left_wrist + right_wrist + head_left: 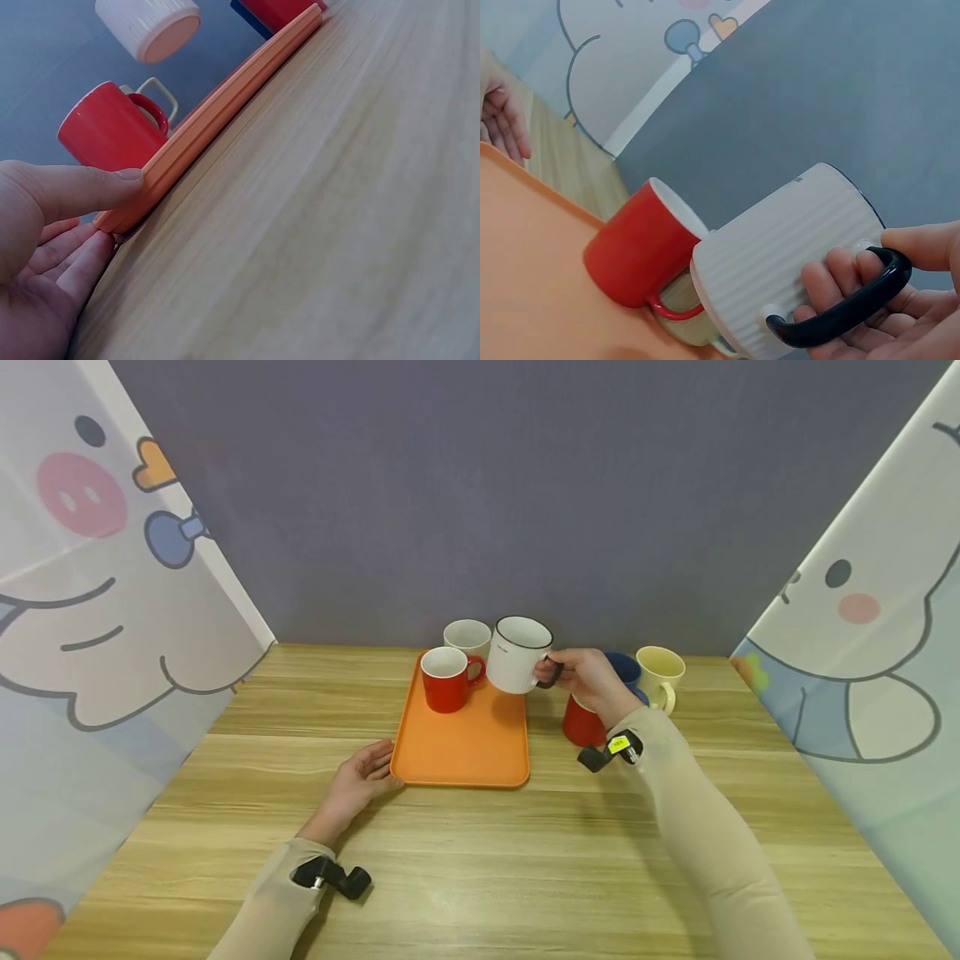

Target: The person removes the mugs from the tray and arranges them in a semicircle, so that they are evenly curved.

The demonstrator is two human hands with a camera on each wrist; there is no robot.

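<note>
My right hand (588,677) grips the black handle (847,311) of a white mug (517,656) with a dark rim. The ribbed mug hangs above the back right part of an orange tray (461,747), slightly tilted. A red mug (445,685) with a white inside stands on the tray, its handle to the right. Behind it is a cream mug (467,633), partly hidden. At the tray's near left corner my left hand (356,781) holds the edge, with the thumb (97,187) against one side and the fingertips against the other.
Right of the tray, partly behind my right hand and wrist, stand another red mug (581,724), a blue mug (624,667) and a pale yellow mug (662,670). A grey wall (465,502) closes off the back of the wooden table (480,868). Printed cartoon panels flank both sides.
</note>
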